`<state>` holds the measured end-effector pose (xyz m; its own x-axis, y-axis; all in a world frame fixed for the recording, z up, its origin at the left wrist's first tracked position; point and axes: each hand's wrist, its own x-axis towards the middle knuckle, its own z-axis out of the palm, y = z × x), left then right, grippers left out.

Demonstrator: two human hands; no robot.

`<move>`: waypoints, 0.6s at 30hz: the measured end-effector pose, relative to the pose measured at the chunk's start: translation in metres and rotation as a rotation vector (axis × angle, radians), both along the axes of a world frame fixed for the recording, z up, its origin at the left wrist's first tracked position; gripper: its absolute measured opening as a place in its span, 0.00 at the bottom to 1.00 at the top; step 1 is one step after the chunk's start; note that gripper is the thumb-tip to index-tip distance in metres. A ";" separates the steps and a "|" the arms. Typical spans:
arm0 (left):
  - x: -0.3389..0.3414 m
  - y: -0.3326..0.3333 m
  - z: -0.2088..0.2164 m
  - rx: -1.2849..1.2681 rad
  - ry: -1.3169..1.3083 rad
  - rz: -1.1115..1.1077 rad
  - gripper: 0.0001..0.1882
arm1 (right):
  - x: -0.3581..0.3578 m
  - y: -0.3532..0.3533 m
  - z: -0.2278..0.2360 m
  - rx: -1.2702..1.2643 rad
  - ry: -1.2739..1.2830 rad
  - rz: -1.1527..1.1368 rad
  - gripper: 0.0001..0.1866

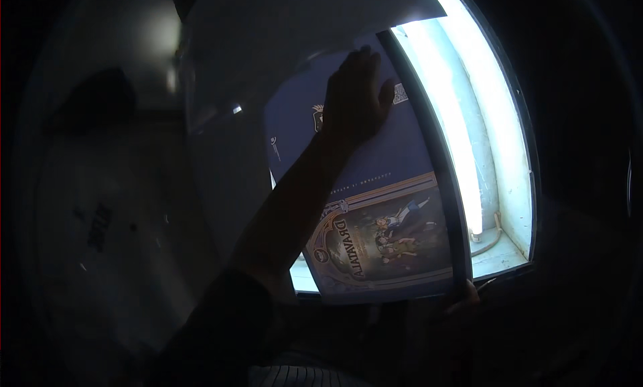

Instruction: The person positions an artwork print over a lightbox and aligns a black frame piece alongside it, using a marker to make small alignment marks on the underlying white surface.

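Observation:
A printed sheet (395,162), dark blue above and with a framed illustration below, lies over a lit box. Its lettering appears mirrored. My left hand (355,95) rests on the blue upper part, open, palm down, with the thumb apart from the fingers. The left forearm crosses the sheet from the lower left. At the sheet's lower right corner is my right hand (467,300), mostly lost in shadow. One fingertip shows beside the dark frame strip (442,166), and a thin pointed thing sticks out next to it; its kind is unclear.
Right of the sheet, a bright fluorescent tube (462,139) glows inside a white-walled light box (516,166) with a dark rim. A large pale sheet (268,32) curves over the top. At left, a pale surface (127,239) lies in shadow.

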<state>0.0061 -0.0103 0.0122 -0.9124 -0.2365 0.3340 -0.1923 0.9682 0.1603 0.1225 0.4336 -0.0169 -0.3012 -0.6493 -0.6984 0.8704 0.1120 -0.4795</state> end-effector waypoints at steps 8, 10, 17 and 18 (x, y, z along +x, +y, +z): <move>-0.004 0.006 -0.014 -0.040 -0.010 0.047 0.30 | -0.012 -0.061 0.064 0.722 -0.083 -0.366 0.16; -0.004 -0.001 -0.006 0.029 -0.118 0.046 0.32 | -0.003 -0.069 0.074 0.844 0.400 -0.052 0.15; -0.006 -0.010 -0.013 -0.062 -0.208 0.003 0.40 | 0.006 -0.086 0.082 0.865 0.922 -0.018 0.16; -0.006 -0.009 -0.012 -0.042 -0.225 0.005 0.42 | 0.011 -0.075 0.073 0.864 0.920 -0.021 0.16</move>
<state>-0.0002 -0.0196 -0.0002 -0.9637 -0.2320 0.1319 -0.2240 0.9719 0.0728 0.1333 0.3588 0.0557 -0.9049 -0.0756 -0.4189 0.2600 0.6810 -0.6846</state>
